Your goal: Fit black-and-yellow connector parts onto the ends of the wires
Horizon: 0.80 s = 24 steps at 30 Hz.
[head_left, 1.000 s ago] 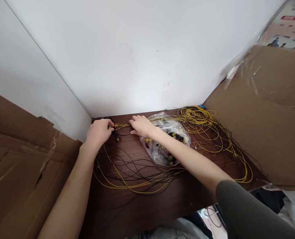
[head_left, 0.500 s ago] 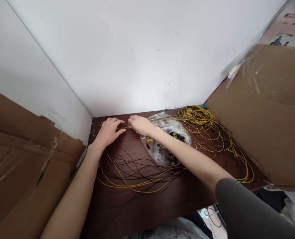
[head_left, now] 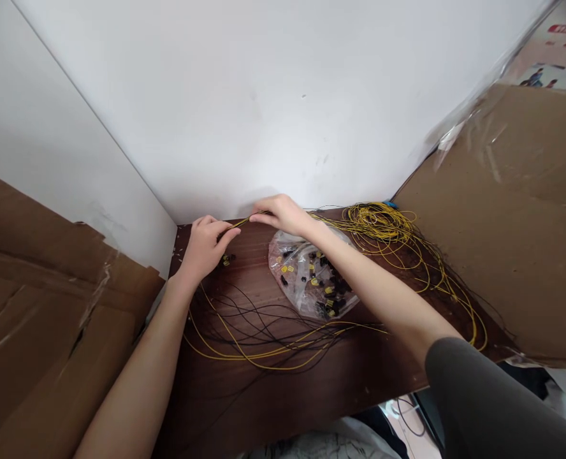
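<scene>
A thin bundle of yellow and black cables [head_left: 241, 222] is stretched between my two hands, lifted off the brown tabletop near the back wall. My left hand [head_left: 207, 245] pinches it between thumb and fingers. Just below that hand, small yellow and black end pieces [head_left: 226, 260] show. To the right, my right hand [head_left: 283, 214] is closed on the same bundle, which runs on behind the wrist toward a tangled yellow coil [head_left: 381, 220]. Under my right forearm lies a clear plastic bag [head_left: 292, 293] with many small black and yellow pieces.
Loose black and yellow cables [head_left: 264, 357] loop across the front of the brown tabletop [head_left: 302, 398]. Cardboard stands on the left [head_left: 48, 319] and right [head_left: 517, 255]. A white wall [head_left: 264, 115] closes the back. More cable strands [head_left: 474, 319] curve along the right edge.
Both hands now grip the cable bundle and have raised it from the tabletop. My right hand rose up and slightly right. My left thumb closed against its fingers.
</scene>
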Available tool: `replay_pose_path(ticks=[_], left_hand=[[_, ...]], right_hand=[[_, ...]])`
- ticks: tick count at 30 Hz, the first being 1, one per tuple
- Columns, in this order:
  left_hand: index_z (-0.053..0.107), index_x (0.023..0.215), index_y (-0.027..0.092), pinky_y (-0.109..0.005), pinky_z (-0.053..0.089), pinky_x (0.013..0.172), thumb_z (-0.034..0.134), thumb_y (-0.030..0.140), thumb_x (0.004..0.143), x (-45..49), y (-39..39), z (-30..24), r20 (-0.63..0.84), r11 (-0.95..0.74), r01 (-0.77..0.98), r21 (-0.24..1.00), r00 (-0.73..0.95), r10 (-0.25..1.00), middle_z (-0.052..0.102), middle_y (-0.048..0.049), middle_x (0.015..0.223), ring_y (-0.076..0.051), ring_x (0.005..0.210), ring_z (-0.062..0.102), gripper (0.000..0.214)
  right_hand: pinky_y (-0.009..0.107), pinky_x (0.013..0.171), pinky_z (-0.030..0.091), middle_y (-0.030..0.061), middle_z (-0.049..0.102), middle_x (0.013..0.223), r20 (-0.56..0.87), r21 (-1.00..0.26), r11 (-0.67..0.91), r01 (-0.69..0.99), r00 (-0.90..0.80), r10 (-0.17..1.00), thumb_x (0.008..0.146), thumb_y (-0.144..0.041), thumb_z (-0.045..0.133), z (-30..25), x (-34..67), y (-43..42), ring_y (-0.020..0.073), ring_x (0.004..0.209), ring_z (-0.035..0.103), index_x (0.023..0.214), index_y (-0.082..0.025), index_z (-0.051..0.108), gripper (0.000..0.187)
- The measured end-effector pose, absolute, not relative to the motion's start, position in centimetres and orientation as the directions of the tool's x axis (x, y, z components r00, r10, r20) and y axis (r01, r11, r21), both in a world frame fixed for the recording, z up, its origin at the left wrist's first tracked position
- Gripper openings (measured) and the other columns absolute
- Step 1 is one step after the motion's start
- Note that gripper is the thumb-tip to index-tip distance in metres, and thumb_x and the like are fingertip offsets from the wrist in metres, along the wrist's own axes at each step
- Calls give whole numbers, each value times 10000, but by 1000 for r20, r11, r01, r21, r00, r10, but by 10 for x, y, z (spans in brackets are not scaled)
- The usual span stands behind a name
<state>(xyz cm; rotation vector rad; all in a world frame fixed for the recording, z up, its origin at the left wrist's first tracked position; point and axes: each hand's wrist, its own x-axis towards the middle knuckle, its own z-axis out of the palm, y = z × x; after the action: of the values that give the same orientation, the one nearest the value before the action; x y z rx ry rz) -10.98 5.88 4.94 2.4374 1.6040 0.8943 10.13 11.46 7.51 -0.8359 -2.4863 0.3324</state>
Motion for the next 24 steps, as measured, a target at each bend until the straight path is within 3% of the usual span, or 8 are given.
replay_pose_path(ticks=[4, 10, 15, 19, 24], left_hand=[[694, 785, 173, -327, 393, 792, 417, 351, 883, -104, 53, 61, 405, -438, 750, 496, 246, 881, 607, -44, 705, -187, 739, 500, 343], [597, 657, 163, -273, 410, 702, 444, 427, 870, -100, 47, 69, 274, -410, 612, 677, 307, 911, 551, -21, 676, -152, 679, 511, 372], [540, 591, 165, -351, 459, 853, 539, 521, 819, -93, 41, 74, 165, -267, 198, 943, 418, 893, 616, -59, 675, -225, 869, 610, 423], [528, 557, 171, -427, 467, 906, 619, 518, 776, -86, 37, 76, 121, -124, -24, 992, 452, 884, 569, -22, 556, -205, 744, 629, 421], [579, 572, 156, -443, 442, 954, 620, 460, 803, -83, 36, 71, 52, -19, -66, 998, 549, 834, 578, -12, 542, -169, 663, 626, 384]], right_hand=[[227, 665, 344, 29, 654, 741, 433, -374, 794, 479, -667, 606, 905, -374, 517, 88, 116, 114, 118, 673, 524, 841, -137, 692, 301], [230, 646, 359, 23, 629, 712, 438, -351, 825, 444, -700, 564, 911, -420, 488, 101, 128, 105, 110, 645, 523, 809, -151, 706, 361], [232, 613, 354, 7, 577, 657, 445, -369, 817, 443, -687, 574, 904, -453, 487, 112, 131, 96, 98, 599, 482, 783, -154, 709, 392], [235, 602, 343, -5, 545, 637, 462, -375, 821, 431, -681, 569, 895, -471, 494, 118, 134, 93, 92, 582, 457, 783, -159, 713, 398], [238, 588, 332, -6, 545, 626, 444, -385, 824, 416, -700, 560, 879, -477, 519, 116, 142, 94, 90, 570, 467, 816, -160, 735, 389]])
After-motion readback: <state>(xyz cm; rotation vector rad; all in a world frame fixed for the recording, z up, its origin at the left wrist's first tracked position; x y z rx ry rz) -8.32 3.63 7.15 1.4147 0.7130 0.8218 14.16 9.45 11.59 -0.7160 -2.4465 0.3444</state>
